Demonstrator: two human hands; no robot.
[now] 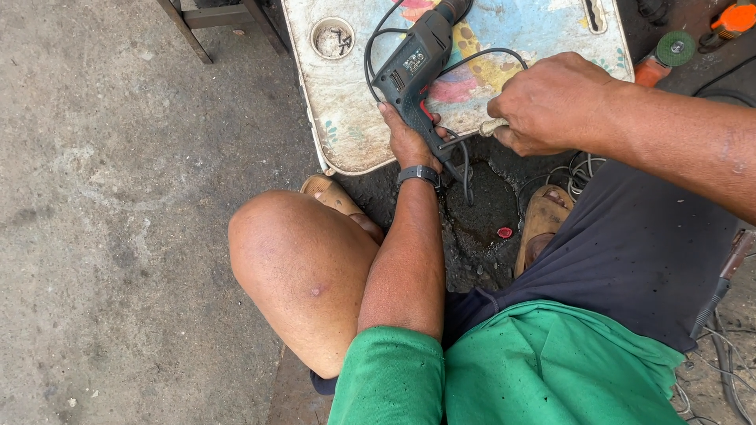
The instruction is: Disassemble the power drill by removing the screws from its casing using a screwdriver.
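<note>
Drill [413,67] in dark green-grey plastic lies across the near part of a worn, paint-smeared tray [346,126], its chuck end pointing toward the far edge and its grip reaching over the near edge. The left hand [411,140] is wrapped around that grip from below, fingers curled tight on it, with a dark wristband [418,175] just behind the hand. The drill's black cord [378,35] loops over the tray's surface beside the tool and trails down past the near edge toward the ground.

The right hand [547,102] is clenched just beside the drill's grip, at the tray's near right edge, pinching a small pale object [492,126] between thumb and fingers; what the object is cannot be told. The two hands are close but not touching.

The tray has a round recessed cup [333,38] near its far left corner, holding a few small dark bits. Past the tray's right edge sits an orange tool with a green disc [675,49].

The person squats over dark, oily ground, in a green shirt [543,366] and dark shorts [638,252], with tan sandals [543,220] on both feet. A small red cap [505,232] lies on the ground between the feet, and a rod-like tool with a cable [720,291] rests by the right thigh.
</note>
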